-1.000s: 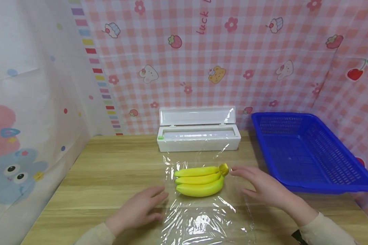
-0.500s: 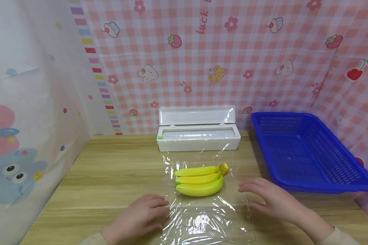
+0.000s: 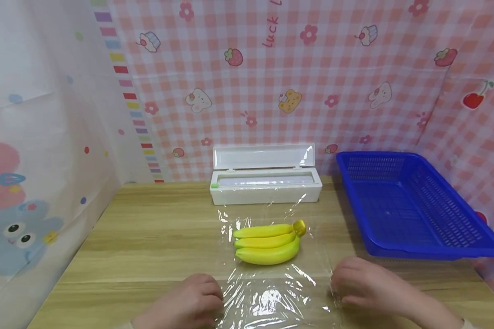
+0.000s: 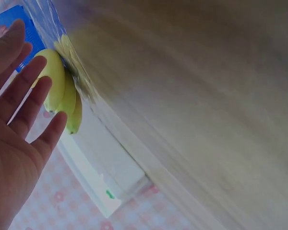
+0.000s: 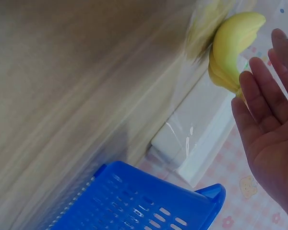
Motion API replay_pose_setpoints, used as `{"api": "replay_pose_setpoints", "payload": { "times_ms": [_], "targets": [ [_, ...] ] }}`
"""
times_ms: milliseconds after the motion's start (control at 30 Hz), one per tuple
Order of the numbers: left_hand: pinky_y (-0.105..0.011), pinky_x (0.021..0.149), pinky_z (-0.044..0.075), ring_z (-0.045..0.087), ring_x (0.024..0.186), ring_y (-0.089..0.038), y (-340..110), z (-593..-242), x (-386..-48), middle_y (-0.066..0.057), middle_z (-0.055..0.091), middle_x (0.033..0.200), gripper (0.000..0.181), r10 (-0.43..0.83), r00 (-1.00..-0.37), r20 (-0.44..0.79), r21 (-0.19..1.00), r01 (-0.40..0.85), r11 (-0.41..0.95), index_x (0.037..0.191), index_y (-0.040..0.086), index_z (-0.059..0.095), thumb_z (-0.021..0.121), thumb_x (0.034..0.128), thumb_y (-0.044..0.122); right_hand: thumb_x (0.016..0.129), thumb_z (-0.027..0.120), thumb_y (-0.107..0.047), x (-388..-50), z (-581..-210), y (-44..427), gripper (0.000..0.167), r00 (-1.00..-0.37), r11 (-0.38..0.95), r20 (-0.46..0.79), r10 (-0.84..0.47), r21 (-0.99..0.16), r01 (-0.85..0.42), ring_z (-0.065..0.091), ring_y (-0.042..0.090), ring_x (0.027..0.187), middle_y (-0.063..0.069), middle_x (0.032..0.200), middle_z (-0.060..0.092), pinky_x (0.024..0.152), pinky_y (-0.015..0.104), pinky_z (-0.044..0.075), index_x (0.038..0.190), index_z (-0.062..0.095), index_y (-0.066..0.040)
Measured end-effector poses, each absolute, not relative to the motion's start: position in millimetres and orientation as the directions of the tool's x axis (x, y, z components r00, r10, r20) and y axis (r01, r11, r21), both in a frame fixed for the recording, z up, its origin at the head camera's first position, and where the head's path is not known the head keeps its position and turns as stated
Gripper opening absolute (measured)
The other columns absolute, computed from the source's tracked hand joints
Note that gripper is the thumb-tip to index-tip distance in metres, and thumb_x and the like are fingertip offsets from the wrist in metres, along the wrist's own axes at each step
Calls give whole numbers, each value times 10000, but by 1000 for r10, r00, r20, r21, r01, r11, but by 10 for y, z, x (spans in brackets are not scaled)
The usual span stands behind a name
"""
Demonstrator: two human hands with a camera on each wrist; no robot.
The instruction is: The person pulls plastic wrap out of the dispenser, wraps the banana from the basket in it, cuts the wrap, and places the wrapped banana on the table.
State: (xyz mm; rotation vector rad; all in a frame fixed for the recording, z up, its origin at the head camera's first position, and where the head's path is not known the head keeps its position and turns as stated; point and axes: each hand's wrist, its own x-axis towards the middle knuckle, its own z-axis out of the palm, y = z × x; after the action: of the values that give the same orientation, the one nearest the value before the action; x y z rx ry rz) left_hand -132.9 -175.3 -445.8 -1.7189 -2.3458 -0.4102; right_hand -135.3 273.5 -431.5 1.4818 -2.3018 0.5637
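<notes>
A bunch of yellow bananas lies on clear plastic film that stretches toward the front from a white dispenser with its lid raised. At the film's left edge is the left hand; in the left wrist view that hand has its fingers apart and loosely bent, holding nothing. Beside the film's right edge is the right hand, its fingers relaxed and nothing held in the right wrist view. Whether fingertips touch the film cannot be told.
A blue basket stands at the right on the wooden table, beside the dispenser. Behind is a pink checked cloth, and a white patterned cloth hangs at the left.
Both hands have moved toward the front edge, away from beside the bananas, the right one also a little rightward. The bananas, film, dispenser and basket stay in place.
</notes>
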Motion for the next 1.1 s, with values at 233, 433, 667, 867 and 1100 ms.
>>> {"api": "replay_pose_setpoints", "payload": {
  "times_ms": [233,433,667,867,1100],
  "targets": [
    [-202,925,423,522,987,-28,-1768,-4448,-1267,197,592,979,153,910,-342,235,208,932,297,915,264,684,745,808,172,653,865,-208,-1210,-4346,2727,410,-441,383,419,-794,-218,-897,521,-13,895,-181,1006,546,770,112,432,982,638,-296],
    [-170,902,419,518,972,-15,-1771,-4452,-1241,196,595,966,117,912,-339,230,197,934,298,878,265,680,749,810,200,719,862,-275,-1126,-4324,2720,373,-486,422,328,-810,-249,-872,501,-43,871,-229,987,516,742,72,412,991,615,-336],
    [-154,896,408,516,970,-12,-1771,-4450,-1240,189,605,978,134,924,-311,224,158,947,280,885,269,689,675,918,398,739,842,-266,-1105,-4338,2671,341,-493,424,272,-826,-275,-863,510,-48,875,-250,973,521,730,78,418,970,608,-358],
    [-100,869,371,504,923,13,-1740,-4432,-1243,218,586,926,34,947,-254,196,130,964,231,870,290,688,698,885,320,720,838,-244,-1098,-4351,2650,357,-523,450,216,-824,-310,-837,508,-43,874,-251,984,519,697,153,469,965,607,-367],
    [-96,857,367,500,891,26,-1724,-4455,-1250,232,586,872,37,964,-208,165,91,976,196,851,302,698,684,883,313,649,834,-182,-1114,-4395,2589,391,-488,415,258,-834,-291,-862,480,-61,831,-257,933,500,683,99,408,907,593,-350]
  ]
}}
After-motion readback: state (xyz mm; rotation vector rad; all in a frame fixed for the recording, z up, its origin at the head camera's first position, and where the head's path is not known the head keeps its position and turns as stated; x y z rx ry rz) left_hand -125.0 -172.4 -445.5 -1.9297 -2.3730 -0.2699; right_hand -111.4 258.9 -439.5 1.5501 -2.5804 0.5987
